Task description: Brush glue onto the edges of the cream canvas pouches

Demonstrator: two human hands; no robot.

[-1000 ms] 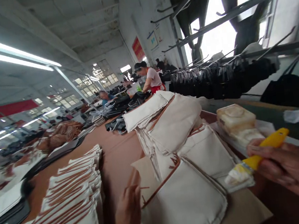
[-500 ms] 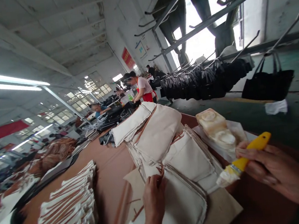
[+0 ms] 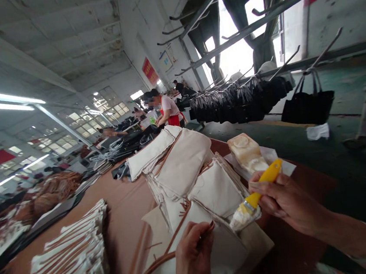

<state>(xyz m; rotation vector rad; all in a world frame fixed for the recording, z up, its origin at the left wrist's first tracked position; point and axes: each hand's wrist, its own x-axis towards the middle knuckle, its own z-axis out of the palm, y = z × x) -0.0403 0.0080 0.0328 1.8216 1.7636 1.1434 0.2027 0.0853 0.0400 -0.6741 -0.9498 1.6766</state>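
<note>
My right hand [image 3: 283,198] grips a yellow-handled brush [image 3: 257,194] whose white, glue-laden bristles hang just above a cream canvas pouch [image 3: 201,244] with brown trim. My left hand [image 3: 193,255] presses on that pouch and pinches its brown edge strip. The pouch lies on a piece of cardboard [image 3: 156,231] on the brown table [image 3: 124,204]. Behind it, more cream pouches [image 3: 186,167] lie stacked and fanned out.
A glue container [image 3: 246,152] sits on white paper at the table's right edge. A row of finished pouches [image 3: 71,257] lies at the left. Black bags [image 3: 238,100] hang on a rail to the right. Other workers [image 3: 167,108] stand farther back.
My right hand brought the brush left and down toward the pouch. My left hand slid onto the pouch's top edge. The view swung slightly to the right.
</note>
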